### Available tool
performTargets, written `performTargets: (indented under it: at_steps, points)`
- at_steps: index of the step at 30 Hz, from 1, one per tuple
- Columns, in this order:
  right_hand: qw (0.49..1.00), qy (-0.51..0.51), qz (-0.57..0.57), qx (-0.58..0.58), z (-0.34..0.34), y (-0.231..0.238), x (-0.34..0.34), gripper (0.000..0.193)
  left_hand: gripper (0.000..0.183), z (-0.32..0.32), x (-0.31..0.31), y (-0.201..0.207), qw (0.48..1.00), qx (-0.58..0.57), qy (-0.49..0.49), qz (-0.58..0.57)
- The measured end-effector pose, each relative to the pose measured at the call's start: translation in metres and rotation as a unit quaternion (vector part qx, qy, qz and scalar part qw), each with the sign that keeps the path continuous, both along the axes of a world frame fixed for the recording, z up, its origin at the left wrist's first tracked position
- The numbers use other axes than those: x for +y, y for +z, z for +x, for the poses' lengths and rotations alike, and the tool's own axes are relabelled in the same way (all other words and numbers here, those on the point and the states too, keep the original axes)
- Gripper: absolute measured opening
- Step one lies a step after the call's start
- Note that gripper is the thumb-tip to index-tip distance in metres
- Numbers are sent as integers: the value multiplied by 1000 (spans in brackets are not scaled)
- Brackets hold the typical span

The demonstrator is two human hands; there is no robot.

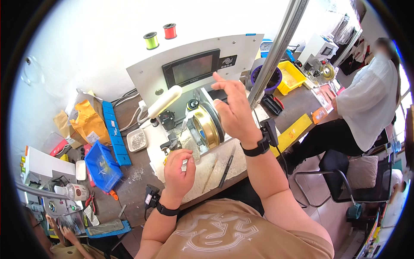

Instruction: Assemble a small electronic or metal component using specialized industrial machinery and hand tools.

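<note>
Shiny gold metal wheel (211, 125) over the brown wooden bench (129, 190). Just beside it, right hand (235, 110), fingers spread; near its front, left hand (179, 172), curled, cannot tell if gripping. Perhaps tending the wheel; likely calls for a soft touch next.

Gold-toned wheel (210, 129): polished metal, seriously shiny. White panel (146, 73): smooth, sort of satin. Screen (189, 71): glossy, dark plastic frame. Cream handle (166, 102): smooth plastic by look of it. Pole (280, 47): bare metal, brushed-looking. Desk (133, 196): wood-look, pretty dull. Pale sheet (237, 166): paper-like, matt, kinda rough. Blue bin (114, 178): plastic, bit of sheen. Yellow-orange envelope (92, 123): crumpled paper. Brown shirt (267, 224): matt cloth.
</note>
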State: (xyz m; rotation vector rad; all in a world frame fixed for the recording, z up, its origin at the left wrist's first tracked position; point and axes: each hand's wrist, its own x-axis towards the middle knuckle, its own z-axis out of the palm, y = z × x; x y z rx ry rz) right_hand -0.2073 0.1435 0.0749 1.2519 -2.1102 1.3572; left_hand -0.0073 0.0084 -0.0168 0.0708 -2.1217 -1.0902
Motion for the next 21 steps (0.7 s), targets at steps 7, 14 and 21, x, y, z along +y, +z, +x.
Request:
performTargets:
  at_steps: [7,14,21]
  points:
    - [1000,-7,-17,13,-5,-8,-18,35,7,-3,-4,0,1000,4,-9,4]
    - [1000,-14,-27,9,-2,-5,-14,34,8,-4,-7,-6,1000,14,-9,-13]
    - [999,-12,-31,16,-3,-6,-18,33,6,-4,-8,-7,999,17,-8,-35]
